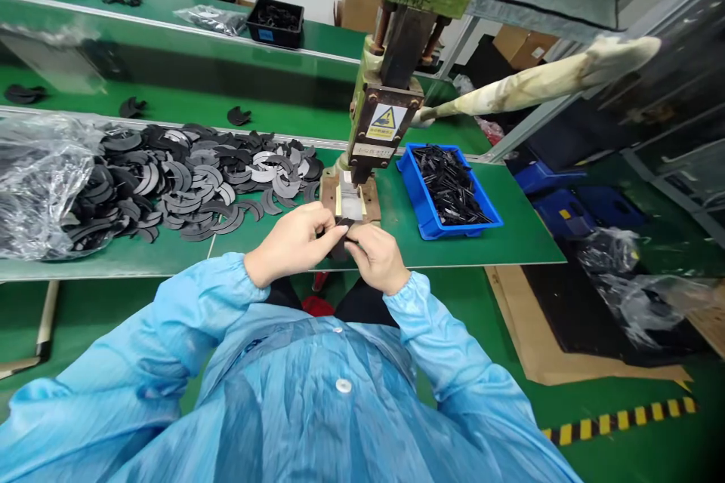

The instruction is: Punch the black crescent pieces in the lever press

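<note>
Both my hands meet at the front of the hand press [371, 113], close to the bench edge. My left hand [297, 238] pinches a small black part [340, 241] between thumb and fingers. On the other side of that part, my right hand [377, 253] grips it too, fingers bent. Most of the part is covered by my fingers, so its full shape is hidden. Just beyond my fingertips lies the press base [368, 200] with a pale metal block in its middle. The press lever [544, 83] points up to the right.
Left of the press spreads a heap of curved black pieces [192, 181], partly under a clear plastic bag [45, 189]. To the right stands a blue bin [495, 224] with thin black parts. A black bin [276, 36] sits on the back shelf. Cardboard [526, 347] lies at lower right.
</note>
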Tool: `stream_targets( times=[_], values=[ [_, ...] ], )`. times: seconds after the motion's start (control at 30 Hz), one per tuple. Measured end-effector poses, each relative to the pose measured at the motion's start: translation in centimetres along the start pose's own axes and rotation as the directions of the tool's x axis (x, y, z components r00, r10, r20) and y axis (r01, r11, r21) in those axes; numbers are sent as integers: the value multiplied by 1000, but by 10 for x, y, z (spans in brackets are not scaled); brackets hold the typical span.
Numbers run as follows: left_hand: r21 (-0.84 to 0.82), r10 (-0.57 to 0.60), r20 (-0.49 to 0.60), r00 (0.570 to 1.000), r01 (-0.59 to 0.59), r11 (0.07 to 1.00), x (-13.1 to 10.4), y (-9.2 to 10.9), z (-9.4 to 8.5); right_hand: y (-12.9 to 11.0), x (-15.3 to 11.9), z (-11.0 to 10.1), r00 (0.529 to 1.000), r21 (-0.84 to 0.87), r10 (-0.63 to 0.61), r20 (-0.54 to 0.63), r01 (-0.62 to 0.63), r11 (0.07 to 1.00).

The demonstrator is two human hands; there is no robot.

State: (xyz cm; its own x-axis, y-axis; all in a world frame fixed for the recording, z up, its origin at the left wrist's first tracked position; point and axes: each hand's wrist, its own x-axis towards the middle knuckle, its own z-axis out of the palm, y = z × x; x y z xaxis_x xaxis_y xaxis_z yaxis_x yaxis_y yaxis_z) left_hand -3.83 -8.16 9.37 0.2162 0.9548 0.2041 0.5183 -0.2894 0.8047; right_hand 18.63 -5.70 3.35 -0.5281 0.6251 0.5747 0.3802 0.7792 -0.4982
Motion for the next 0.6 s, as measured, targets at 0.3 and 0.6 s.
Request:
stream_targets(
  times=[0.3,0.6],
  values=[
    [-142,-183,108,977,198,970,4,-13,14,1,-10,3,999,-16,-30,-15,29,999],
    [-269,-208,77,975,221,937,20,-16,19,2,-13,-2,990,6,57,-130,-57,998]
  ],
)
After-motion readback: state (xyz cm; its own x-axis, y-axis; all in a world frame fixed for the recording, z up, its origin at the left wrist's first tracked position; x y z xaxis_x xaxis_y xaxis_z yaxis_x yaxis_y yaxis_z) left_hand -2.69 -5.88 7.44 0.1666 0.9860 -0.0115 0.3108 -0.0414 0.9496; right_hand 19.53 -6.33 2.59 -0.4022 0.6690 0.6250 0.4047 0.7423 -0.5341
